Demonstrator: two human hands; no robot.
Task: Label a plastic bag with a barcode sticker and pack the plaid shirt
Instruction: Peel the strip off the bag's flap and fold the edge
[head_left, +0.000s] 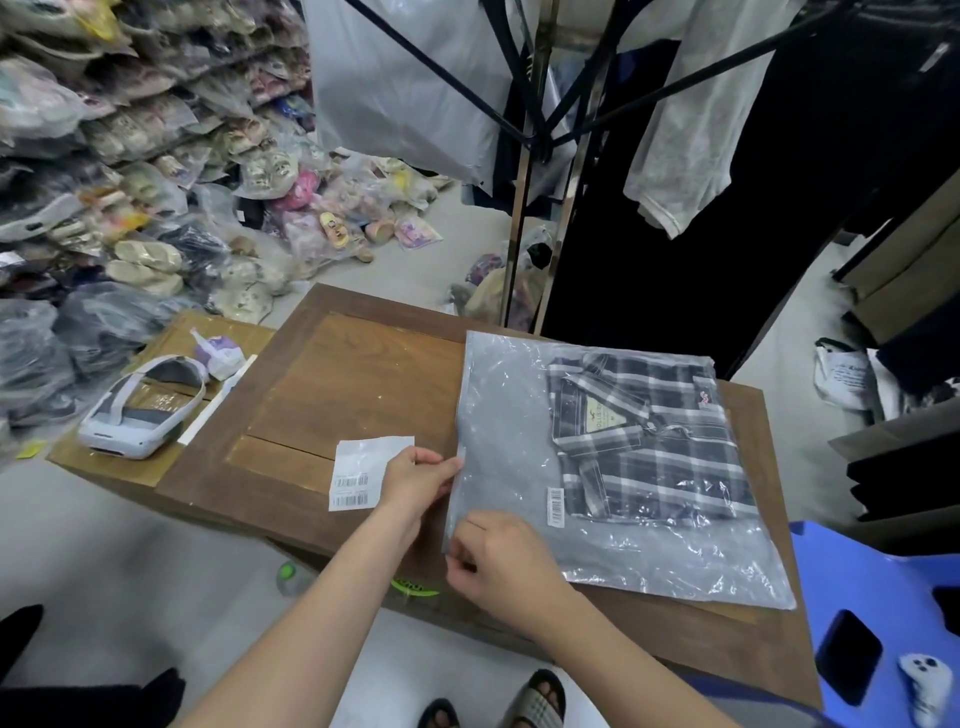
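Where readable, shirt label (606, 417) says "HOLLIS"

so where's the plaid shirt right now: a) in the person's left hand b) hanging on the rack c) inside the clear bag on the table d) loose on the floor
c, the plaid shirt lies folded inside the clear bag, flat on the wooden table.
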